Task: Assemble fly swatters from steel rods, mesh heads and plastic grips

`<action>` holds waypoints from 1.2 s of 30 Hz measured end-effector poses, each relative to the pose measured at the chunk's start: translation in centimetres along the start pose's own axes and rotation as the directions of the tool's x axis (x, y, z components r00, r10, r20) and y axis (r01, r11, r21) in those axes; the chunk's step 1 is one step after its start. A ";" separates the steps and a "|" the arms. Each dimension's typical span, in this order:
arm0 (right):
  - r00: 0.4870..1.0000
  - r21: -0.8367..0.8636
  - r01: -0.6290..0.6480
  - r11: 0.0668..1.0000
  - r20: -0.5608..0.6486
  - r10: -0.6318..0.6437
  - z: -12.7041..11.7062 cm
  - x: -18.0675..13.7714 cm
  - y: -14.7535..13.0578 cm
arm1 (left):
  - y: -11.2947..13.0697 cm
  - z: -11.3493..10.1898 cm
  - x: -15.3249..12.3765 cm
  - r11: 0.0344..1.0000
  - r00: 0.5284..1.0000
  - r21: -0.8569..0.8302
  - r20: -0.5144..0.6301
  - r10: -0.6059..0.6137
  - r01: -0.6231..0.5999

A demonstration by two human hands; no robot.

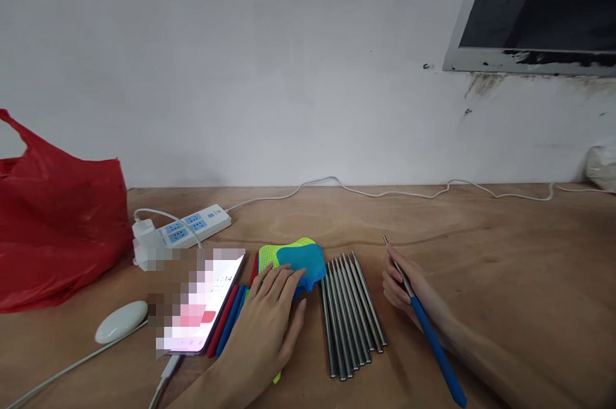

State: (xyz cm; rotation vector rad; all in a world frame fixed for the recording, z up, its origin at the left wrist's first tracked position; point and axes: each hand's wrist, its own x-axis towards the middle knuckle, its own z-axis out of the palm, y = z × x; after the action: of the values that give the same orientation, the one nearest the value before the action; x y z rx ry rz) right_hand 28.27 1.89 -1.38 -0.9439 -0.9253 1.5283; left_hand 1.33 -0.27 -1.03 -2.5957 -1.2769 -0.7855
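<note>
My right hand (409, 287) is closed around a thin metal rod with a long blue handle (437, 346). The rod's bare tip points up and away, and the handle slants down over my forearm. My left hand (269, 309) lies with fingers stretched out on a stack of flat plastic pieces, a blue one (301, 258) over a perforated yellow-green one (270, 255); they look like fly swatter heads. Between the hands, several bare metal rods (349, 313) rest side by side. Red and blue handles (231, 319) show left of my left hand, partly hidden by it.
A lit phone (212, 300), partly pixelated, lies at left with a cable plugged in. Behind it are a white power strip (197, 226) and charger. A red plastic bag (58, 223) and a white oval device (121, 321) are farther left. A white cord runs along the wall.
</note>
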 end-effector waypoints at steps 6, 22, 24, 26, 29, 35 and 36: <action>1.000 -0.053 -0.020 0.998 0.021 0.021 0.1 -0.2 0.0 | -0.4 0.6 -0.1 0.997 0.999 0.064 0.012 0.050 -0.051; 0.984 -0.024 -0.117 0.993 0.135 0.119 -0.1 -0.3 0.4 | 0.0 -1.0 0.6 0.967 0.960 -0.078 -0.159 0.228 -0.243; 0.972 0.015 -0.136 0.991 0.197 0.130 0.0 -0.3 0.2 | 0.0 -1.3 0.4 0.958 0.946 -0.091 -0.211 0.248 -0.272; 0.962 0.035 -0.142 0.989 0.241 0.130 0.2 -0.4 0.0 | 0.0 -1.3 0.2 0.951 0.933 -0.098 -0.246 0.262 -0.293; 0.951 0.011 -0.132 0.991 0.283 0.124 0.4 -0.8 -0.3 | -0.1 -1.2 0.2 0.953 0.927 -0.087 -0.271 0.258 -0.291; 0.898 -0.379 -0.033 0.925 0.394 0.194 0.9 -2.0 -1.1 | -0.3 -1.0 -0.2 0.962 0.945 -0.086 -0.226 0.236 -0.261; 0.885 -0.443 -0.007 0.896 0.414 0.211 1.0 -2.1 -1.2 | -0.3 -1.0 -0.3 0.963 0.950 -0.095 -0.212 0.229 -0.254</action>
State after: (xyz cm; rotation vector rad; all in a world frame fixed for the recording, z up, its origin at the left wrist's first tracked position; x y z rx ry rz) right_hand 28.11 -0.09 0.33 -0.9737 -1.6243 1.7168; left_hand 0.54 -0.65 -0.40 -2.6160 -0.8604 -1.0709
